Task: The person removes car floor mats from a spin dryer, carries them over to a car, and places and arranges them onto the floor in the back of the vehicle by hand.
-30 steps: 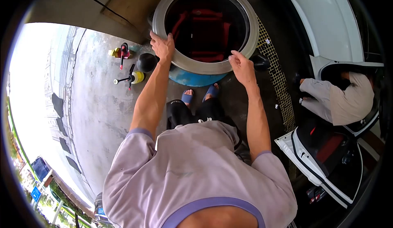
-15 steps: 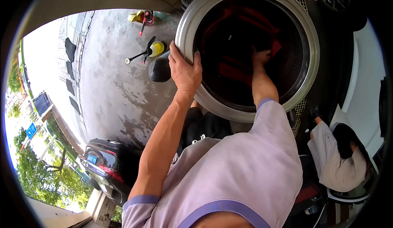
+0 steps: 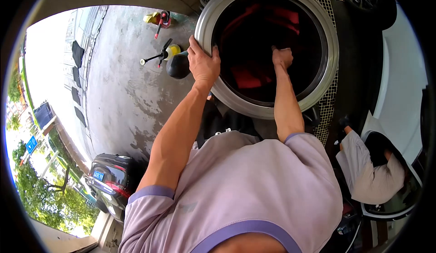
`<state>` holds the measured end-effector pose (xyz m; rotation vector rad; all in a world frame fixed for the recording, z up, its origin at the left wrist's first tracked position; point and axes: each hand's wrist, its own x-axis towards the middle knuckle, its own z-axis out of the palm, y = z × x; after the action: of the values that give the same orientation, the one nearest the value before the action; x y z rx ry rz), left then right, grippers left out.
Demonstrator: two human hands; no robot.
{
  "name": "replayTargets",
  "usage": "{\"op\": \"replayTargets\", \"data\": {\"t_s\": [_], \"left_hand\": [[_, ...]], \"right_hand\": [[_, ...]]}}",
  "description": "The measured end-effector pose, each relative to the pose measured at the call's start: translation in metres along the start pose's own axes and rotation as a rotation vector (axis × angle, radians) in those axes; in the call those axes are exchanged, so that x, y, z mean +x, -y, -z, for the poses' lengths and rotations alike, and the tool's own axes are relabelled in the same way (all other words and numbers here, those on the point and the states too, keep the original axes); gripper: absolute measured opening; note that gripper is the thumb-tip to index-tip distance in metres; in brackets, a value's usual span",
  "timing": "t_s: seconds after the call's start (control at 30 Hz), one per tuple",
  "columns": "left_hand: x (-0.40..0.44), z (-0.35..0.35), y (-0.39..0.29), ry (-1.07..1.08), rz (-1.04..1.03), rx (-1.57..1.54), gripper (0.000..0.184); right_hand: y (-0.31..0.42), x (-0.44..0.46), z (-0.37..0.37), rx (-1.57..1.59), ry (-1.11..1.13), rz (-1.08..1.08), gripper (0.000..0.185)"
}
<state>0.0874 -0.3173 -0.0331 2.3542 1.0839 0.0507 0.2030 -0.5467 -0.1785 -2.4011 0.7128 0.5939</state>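
A large round drum, likely a spin dryer, with a wide metal rim (image 3: 328, 35) stands in front of me. My left hand (image 3: 204, 66) grips the left side of that rim, thumb on the inner edge and fingers outside. Inside the dark drum, my right hand (image 3: 282, 58) is closed, its thumb pointing left. Whatever it holds is lost in the shadow. Red cloth (image 3: 249, 76) lies in the drum to the left of this hand, and more red fabric (image 3: 285, 16) shows near the far wall.
On the wet concrete floor (image 3: 122, 71) at left stand a yellow spray bottle (image 3: 172, 50) and a red-handled tool (image 3: 162, 21). A dark rounded object (image 3: 178, 65) sits beside the drum. Cars (image 3: 109, 175) are parked around. Another person (image 3: 374, 175) bends into a car at right.
My right hand has moved slightly left and is more closed. The drum appears shifted up and left in view, with the red cloth lying differently. My left hand keeps its hold on the rim.
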Motion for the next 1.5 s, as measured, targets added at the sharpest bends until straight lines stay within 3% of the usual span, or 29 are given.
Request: {"op": "replayTargets", "data": {"t_s": [0.2, 0.37, 0.47, 0.53, 0.6, 0.63, 0.67, 0.7, 0.73, 0.8, 0.9, 0.93, 1.0, 1.03, 1.13, 1.23, 1.3, 1.4, 1.5], "left_hand": [[0.001, 0.003, 0.003, 0.037, 0.009, -0.053, 0.084], [0.004, 0.001, 0.011, 0.052, -0.006, -0.194, 0.081], [-0.010, 0.002, 0.022, -0.202, -0.375, -0.141, 0.078], [-0.021, 0.010, 0.023, -0.063, -0.657, -0.303, 0.075], [-0.040, 0.060, -0.019, 0.479, -0.733, -0.876, 0.078], [-0.056, 0.093, -0.044, 0.606, -0.919, -0.986, 0.082], [-0.073, 0.128, -0.070, 0.780, -1.061, -1.064, 0.088], [-0.075, 0.159, -0.090, 1.011, -1.154, -0.937, 0.094], [-0.093, 0.174, -0.103, 1.252, -1.034, -0.960, 0.086], [-0.121, 0.223, -0.129, 1.140, -1.484, -0.353, 0.069], [-0.182, 0.238, -0.128, 1.193, -1.576, -0.264, 0.053], [-0.194, 0.221, -0.122, 1.190, -1.714, -0.276, 0.043], [-0.236, 0.219, -0.110, 0.907, -1.923, -0.366, 0.033], [-0.257, 0.214, -0.105, 0.909, -1.922, -0.324, 0.032], [-0.319, 0.200, -0.099, 0.943, -1.792, -0.265, 0.028], [-0.363, 0.175, -0.099, 1.060, -1.507, -0.315, 0.028], [-0.387, 0.166, -0.100, 1.128, -1.249, -0.438, 0.030], [-0.439, 0.149, -0.086, 1.085, -1.208, -0.607, 0.031], [-0.483, 0.162, -0.087, 1.227, -1.155, -0.689, 0.033]], "right_hand": [[0.066, -0.114, 0.121, 0.343, 0.039, 0.087, 0.043], [0.033, -0.210, 0.182, 0.718, -0.095, 0.541, 0.043], [0.024, -0.295, 0.245, 0.996, -0.240, 0.726, 0.044], [-0.004, -0.329, 0.273, 1.058, -0.272, 0.741, 0.052], [-0.048, -0.355, 0.281, 1.178, -0.250, 0.722, 0.069], [-0.064, -0.370, 0.277, 1.219, -0.307, 0.737, 0.070], [-0.074, -0.379, 0.273, 1.258, -0.357, 0.765, 0.071], [-0.084, -0.383, 0.265, 1.295, -0.399, 0.782, 0.071], [-0.101, -0.391, 0.254, 1.351, -0.424, 0.737, 0.071], [-0.132, -0.397, 0.235, 1.468, -0.468, 0.664, 0.070], [-0.170, -0.404, 0.210, 1.662, -0.513, 0.687, 0.061], [-0.182, -0.404, 0.202, 1.645, -0.522, 0.639, 0.059], [-0.206, -0.405, 0.190, 1.613, -0.517, 0.539, 0.056], [-0.218, -0.402, 0.179, 1.571, -0.538, 0.430, 0.051], [-0.210, -0.423, 0.166, 1.444, -0.468, 0.182, 0.062], [-0.196, -0.481, 0.188, 1.755, -0.449, 0.128, 0.071], [-0.213, -0.523, 0.197, 1.572, -0.469, 0.443, 0.083], [-0.244, -0.591, 0.215, 1.106, -0.425, 0.605, 0.103], [-0.258, -0.645, 0.231, 0.624, -0.546, 0.291, 0.095]]}}
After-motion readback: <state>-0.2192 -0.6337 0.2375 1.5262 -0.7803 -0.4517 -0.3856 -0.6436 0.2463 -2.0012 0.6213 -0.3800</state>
